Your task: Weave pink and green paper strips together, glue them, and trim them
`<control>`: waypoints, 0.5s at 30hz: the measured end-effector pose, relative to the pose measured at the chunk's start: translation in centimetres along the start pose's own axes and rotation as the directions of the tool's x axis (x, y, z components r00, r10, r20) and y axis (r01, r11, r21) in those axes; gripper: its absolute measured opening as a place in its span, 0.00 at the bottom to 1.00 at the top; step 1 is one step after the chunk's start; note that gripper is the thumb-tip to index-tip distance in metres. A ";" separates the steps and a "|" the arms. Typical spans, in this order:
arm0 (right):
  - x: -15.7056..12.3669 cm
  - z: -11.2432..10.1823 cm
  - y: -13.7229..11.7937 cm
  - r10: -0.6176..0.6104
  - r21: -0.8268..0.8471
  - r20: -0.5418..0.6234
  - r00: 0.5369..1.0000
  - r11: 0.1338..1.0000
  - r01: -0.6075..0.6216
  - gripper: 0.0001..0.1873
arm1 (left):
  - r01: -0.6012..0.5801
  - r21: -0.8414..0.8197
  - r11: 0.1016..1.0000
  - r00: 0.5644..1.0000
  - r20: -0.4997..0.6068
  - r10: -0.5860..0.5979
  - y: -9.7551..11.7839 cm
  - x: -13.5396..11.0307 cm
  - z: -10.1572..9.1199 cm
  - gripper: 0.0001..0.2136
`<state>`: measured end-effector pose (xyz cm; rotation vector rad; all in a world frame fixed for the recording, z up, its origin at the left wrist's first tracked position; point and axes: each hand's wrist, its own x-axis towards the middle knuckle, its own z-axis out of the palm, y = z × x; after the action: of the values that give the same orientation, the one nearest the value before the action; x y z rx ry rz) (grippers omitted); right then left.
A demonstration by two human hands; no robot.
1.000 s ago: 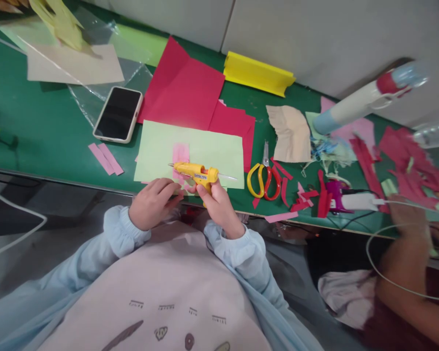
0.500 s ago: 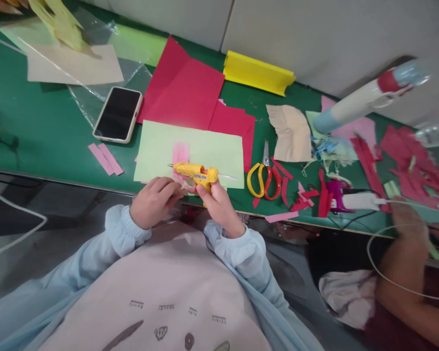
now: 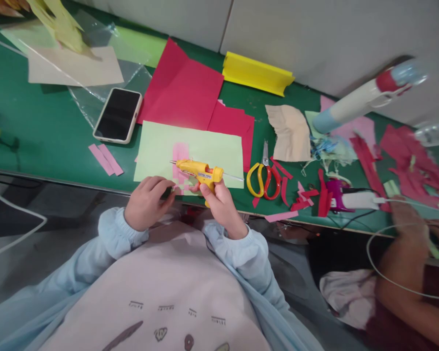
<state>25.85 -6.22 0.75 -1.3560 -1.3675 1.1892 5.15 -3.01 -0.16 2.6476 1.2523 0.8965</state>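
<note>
My right hand (image 3: 219, 207) is wrapped round the grip of a yellow glue gun (image 3: 199, 171), whose nozzle points left over a pink paper piece (image 3: 180, 153) lying on a pale green sheet (image 3: 190, 146). My left hand (image 3: 147, 202) sits at the table's front edge, fingers curled and pinching a small paper piece just below the nozzle; what it is I cannot make out. Both sleeves are light blue.
On the green table lie red paper sheets (image 3: 186, 92), a phone (image 3: 118, 114), scissors (image 3: 263, 176) with yellow and red handles, a yellow folded strip (image 3: 258, 74), pink strips (image 3: 105, 158) and red scraps (image 3: 409, 161). Another person's hand (image 3: 406, 229) works at the right by a white cable.
My right hand moved the glue gun slightly right and lower. My left hand drew back a little toward the left along the table edge.
</note>
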 end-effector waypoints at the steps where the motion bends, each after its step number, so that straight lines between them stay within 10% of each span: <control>1: 0.0 0.0 0.0 0.003 -0.005 -0.002 1.000 1.000 -0.003 0.15 | 0.001 0.008 1.000 1.000 -0.006 -0.001 0.0 -0.1 -0.1 0.06; 15: 0.3 0.3 0.8 0.007 -0.030 -0.002 1.000 1.000 -0.007 0.17 | 0.013 0.073 0.997 1.000 -0.020 -0.012 0.2 0.1 0.7 0.03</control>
<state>25.73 -5.98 -0.09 -1.3833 -1.3857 1.1762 5.73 -2.99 -0.61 2.6890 1.3297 0.8947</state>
